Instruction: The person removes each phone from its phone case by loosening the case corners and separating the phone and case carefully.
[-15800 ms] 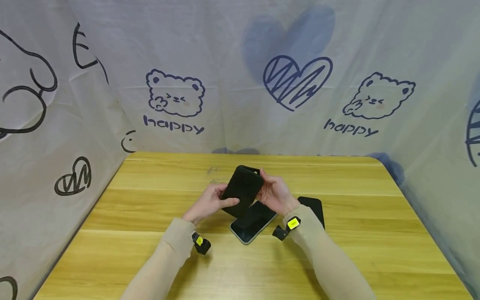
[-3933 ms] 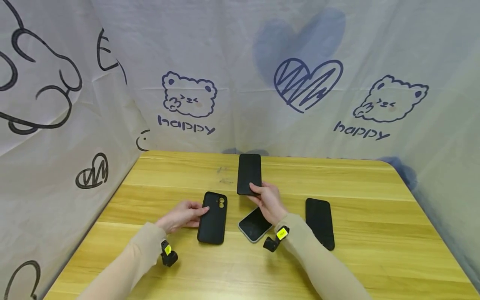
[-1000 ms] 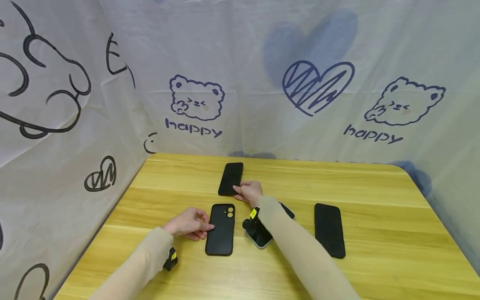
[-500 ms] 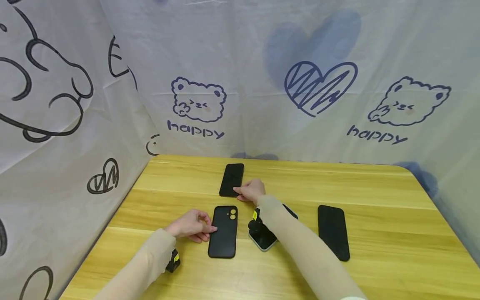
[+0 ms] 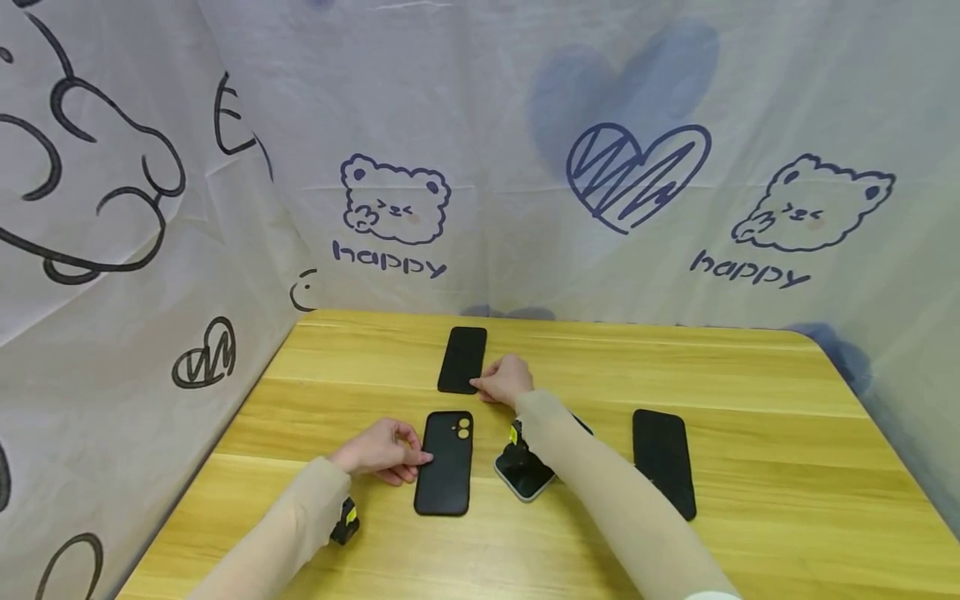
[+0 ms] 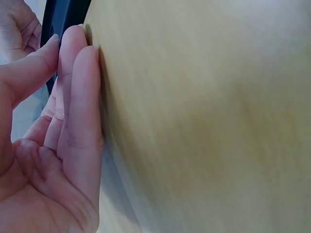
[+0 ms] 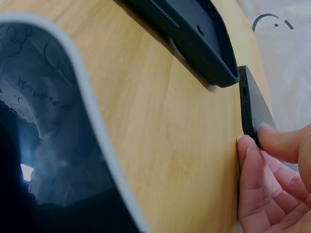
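A black phone case (image 5: pixel 444 483) lies on the wooden table with its hollow side up, two camera holes at its upper right. My left hand (image 5: pixel 381 452) pinches its left edge between thumb and fingers, seen close in the left wrist view. Farther back is a black phone (image 5: pixel 462 354), lying flat. With thumb and forefinger my right hand (image 5: pixel 507 380) holds that phone's near right corner; the right wrist view shows the port in its end edge. A pale-rimmed phone (image 5: pixel 525 479) lies partly hidden beneath my right forearm.
To the right of my right forearm lies another black, phone-shaped slab (image 5: pixel 664 458). White cloth (image 5: pixel 510 250) with drawn bears and hearts hangs behind and beside the wooden table (image 5: pixel 765 417). Each wrist carries a small black camera, such as the left wrist camera (image 5: pixel 345 525).
Earliest, both hands held a black phone and the case together in the air. Later they were apart, the phone raised in my right hand. Then it was laid at the back; little moved since.
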`<state>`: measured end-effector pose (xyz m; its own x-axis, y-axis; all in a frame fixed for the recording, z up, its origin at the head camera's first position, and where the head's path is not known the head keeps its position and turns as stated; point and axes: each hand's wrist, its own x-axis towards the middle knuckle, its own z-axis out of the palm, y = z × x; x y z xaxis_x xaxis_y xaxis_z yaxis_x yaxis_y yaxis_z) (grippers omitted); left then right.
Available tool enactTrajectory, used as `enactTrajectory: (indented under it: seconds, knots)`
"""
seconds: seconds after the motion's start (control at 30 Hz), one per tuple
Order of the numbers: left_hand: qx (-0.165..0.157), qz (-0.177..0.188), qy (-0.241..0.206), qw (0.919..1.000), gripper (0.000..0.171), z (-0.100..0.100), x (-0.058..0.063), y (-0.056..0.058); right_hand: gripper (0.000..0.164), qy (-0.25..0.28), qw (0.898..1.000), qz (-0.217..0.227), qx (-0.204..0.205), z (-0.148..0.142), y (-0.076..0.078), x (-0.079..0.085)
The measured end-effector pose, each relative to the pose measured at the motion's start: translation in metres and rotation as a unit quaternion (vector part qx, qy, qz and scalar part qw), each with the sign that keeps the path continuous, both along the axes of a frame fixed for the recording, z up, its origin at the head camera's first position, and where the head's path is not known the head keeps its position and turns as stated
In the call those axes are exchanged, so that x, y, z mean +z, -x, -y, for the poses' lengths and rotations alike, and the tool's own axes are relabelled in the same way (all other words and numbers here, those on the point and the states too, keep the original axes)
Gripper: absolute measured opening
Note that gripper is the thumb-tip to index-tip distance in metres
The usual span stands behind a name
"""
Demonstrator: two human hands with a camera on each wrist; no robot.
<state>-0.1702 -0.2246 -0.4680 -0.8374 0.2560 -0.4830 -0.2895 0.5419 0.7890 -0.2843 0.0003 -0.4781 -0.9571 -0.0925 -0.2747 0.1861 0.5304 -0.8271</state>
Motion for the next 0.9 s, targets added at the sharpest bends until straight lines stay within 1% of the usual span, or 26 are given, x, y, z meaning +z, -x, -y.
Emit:
enactTrajectory:
  seconds: [0.17, 0.3, 0.5, 0.6, 0.7, 0.8, 0.83, 0.9]
  knots:
    - [0.002, 0.003, -0.003, 1.0, 0.018, 0.001, -0.002, 0.0, 0.019, -0.016, 1.0, -0.01, -0.004, 0.003, 0.0, -0.003]
    - [0.001, 0.001, -0.004, 1.0, 0.019, 0.0, -0.004, 0.0, 0.018, -0.022, 1.0, -0.017, 0.002, 0.001, 0.0, -0.004]
    - [-0.002, -0.003, -0.007, 1.0, 0.023, -0.003, -0.005, -0.001, 0.019, -0.001, 1.0, -0.004, 0.009, -0.007, -0.002, -0.003]
    - [-0.005, -0.006, -0.012, 0.9999, 0.024, -0.002, -0.004, -0.001, 0.019, 0.008, 1.0, -0.013, 0.019, -0.012, -0.005, 0.0]
    - [-0.02, -0.003, -0.014, 0.9997, 0.027, 0.0, 0.002, -0.001, 0.02, 0.013, 0.999, -0.032, 0.034, -0.019, -0.008, 0.007]
    - [-0.027, -0.013, 0.006, 0.9995, 0.03, 0.001, 0.011, 0.0, 0.021, 0.029, 0.998, -0.043, 0.046, -0.025, -0.009, 0.013]
    - [-0.024, -0.018, 0.015, 0.9994, 0.031, 0.002, 0.015, 0.0, 0.022, 0.036, 0.997, -0.044, 0.052, -0.027, -0.01, 0.017]
    - [-0.012, -0.042, 0.043, 0.9981, 0.032, 0.001, 0.021, 0.002, 0.023, 0.052, 0.996, -0.042, 0.056, -0.031, -0.01, 0.021]
